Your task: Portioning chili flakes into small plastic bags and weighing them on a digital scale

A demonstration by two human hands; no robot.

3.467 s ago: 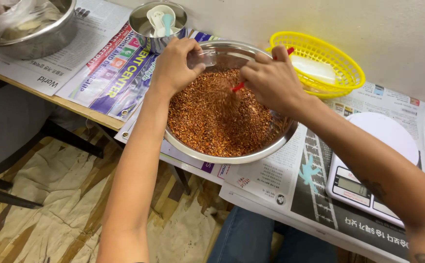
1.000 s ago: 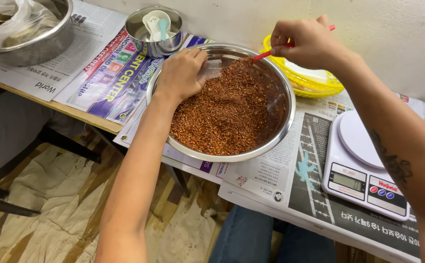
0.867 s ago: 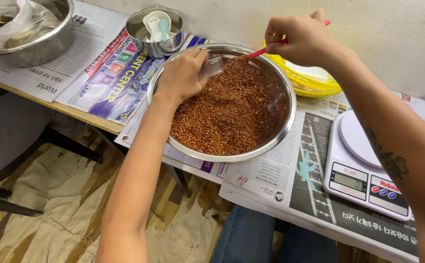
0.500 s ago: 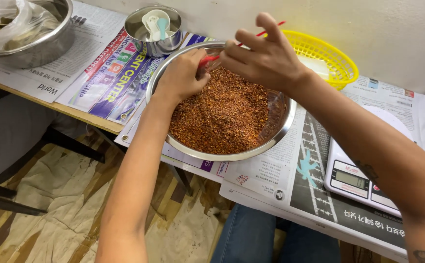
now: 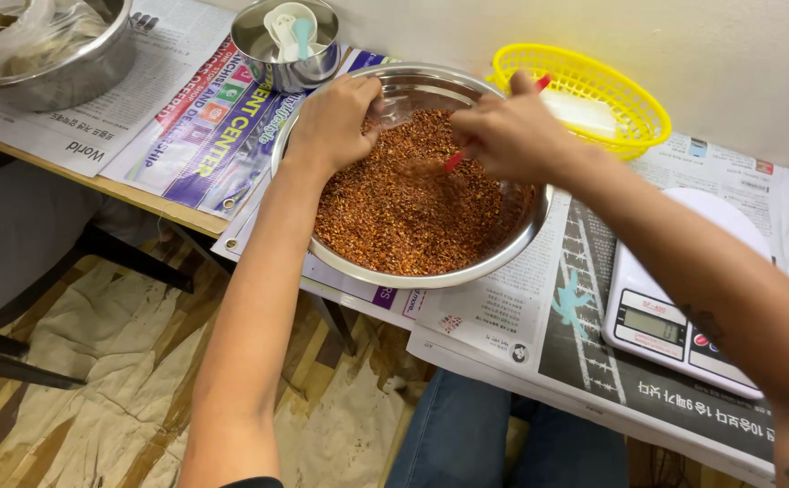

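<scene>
Both arms bare, reaching forward and away from the body. Left forearm runs up from the lower middle of the view, nearly straight, wrist slightly bent; left hand palm down, fingers curled downward, knuckles up. Right forearm enters from the lower right and angles up-left, tattoo marks on its skin; right hand closed in a loose fist, fingers wrapped tight, thumb on top. The hands sit near each other, not touching.

Both hands in flake-filled bowl
</scene>
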